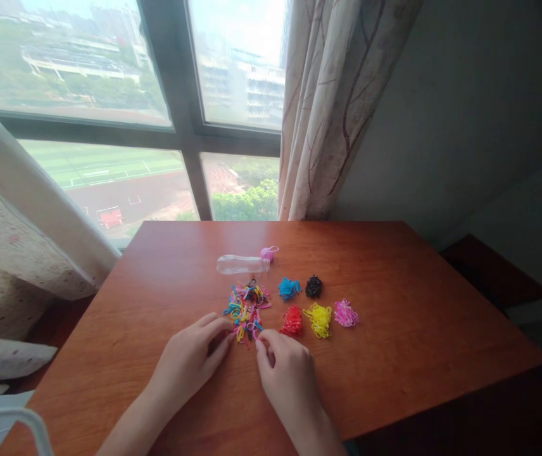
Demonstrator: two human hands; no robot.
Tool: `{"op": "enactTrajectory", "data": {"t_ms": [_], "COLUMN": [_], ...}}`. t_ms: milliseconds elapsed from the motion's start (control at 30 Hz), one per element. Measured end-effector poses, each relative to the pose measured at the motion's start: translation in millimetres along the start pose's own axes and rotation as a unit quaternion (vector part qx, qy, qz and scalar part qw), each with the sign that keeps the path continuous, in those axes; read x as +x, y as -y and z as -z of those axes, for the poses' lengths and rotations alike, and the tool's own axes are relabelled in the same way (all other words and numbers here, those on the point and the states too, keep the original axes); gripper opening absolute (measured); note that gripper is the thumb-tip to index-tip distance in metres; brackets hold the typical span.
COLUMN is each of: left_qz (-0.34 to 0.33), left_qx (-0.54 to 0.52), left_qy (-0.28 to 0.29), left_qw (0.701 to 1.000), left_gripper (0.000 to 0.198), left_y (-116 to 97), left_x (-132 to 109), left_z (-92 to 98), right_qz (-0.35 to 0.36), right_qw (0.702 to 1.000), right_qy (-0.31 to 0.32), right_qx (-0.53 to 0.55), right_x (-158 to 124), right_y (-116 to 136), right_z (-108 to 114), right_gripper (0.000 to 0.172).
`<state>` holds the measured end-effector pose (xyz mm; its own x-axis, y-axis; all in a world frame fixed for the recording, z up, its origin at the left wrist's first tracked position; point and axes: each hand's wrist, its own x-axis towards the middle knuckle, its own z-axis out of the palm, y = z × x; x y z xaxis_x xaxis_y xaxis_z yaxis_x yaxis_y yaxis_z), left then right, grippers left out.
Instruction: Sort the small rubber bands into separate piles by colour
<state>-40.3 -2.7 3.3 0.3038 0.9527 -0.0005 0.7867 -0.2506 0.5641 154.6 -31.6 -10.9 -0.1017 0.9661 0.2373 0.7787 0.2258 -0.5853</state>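
Note:
A mixed pile of small coloured rubber bands (245, 310) lies on the wooden table, in pink, yellow, blue, red and black. My left hand (199, 348) is at the pile's near left edge, thumb and forefinger brought together; what they hold, if anything, is too small to make out. At the near right edge, my right hand (287, 364) pinches what looks like a pink rubber band. To the right lie single-colour heaps: blue bands (289, 289), black bands (314, 286), red bands (292, 321), yellow bands (319, 320) and pink bands (346, 313).
Behind the pile a clear bottle (242, 265) lies on its side, with a pink cap (267, 254) at its right end. The brown table (394, 367) reaches to a window (180, 136) with curtains (321, 107). A white curved rail (24, 415) shows at lower left.

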Motion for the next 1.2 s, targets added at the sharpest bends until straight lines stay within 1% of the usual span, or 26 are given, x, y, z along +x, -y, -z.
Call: {"op": "enactTrajectory", "data": {"t_ms": [167,333,467,567,633,800,933,1067,1200], "left_qz": [-0.002,0.001,0.005,0.005,0.0,-0.013,-0.018,-0.012,-0.011], "left_qx": [0.005,0.015,0.025,0.028,0.027,0.02,0.017,0.022,0.023], "left_qy": [-0.003,-0.006,-0.005,-0.004,-0.002,-0.007,-0.011,-0.009,-0.008], "left_qw": [1.0,1.0,1.0,1.0,1.0,1.0,1.0,1.0,1.0], "left_gripper": [0.02,0.02,0.021,0.021,0.021,0.022,0.022,0.022,0.022], "left_y": [-0.2,0.8,0.9,1.0,1.4,2.4,2.7,2.5,3.0], "left_x": [-1.2,-1.9,-1.8,-0.6,0.2,0.7,0.6,0.8,0.6], "left_z": [-0.1,-0.9,-0.6,-0.6,-0.7,-0.2,-0.1,-0.1,-0.4], "right_qz": [0.007,0.014,0.015,0.01,0.006,-0.006,-0.02,-0.059,-0.099], "right_qw": [0.999,0.999,0.999,0.998,0.997,0.993,0.992,0.984,0.975], "right_qy": [-0.007,-0.021,-0.025,-0.034,-0.051,-0.103,-0.125,-0.167,-0.185], "right_qx": [0.047,0.04,0.043,0.056,0.063,0.052,0.018,-0.021,-0.073], "right_x": [-5.3,-10.3,-12.1,-11.9,-11.6,-8.1,-1.0,2.4,-0.1], "right_y": [-7.0,-15.1,-16.3,-19.0,-24.1,-41.9,-57.3,-85.4,-117.8], "right_z": [6.3,8.6,10.7,15.6,20.9,37.8,51.3,65.9,79.0], "right_gripper": [0.02,0.022,0.023,0.023,0.023,0.025,0.029,0.034,0.039]}}
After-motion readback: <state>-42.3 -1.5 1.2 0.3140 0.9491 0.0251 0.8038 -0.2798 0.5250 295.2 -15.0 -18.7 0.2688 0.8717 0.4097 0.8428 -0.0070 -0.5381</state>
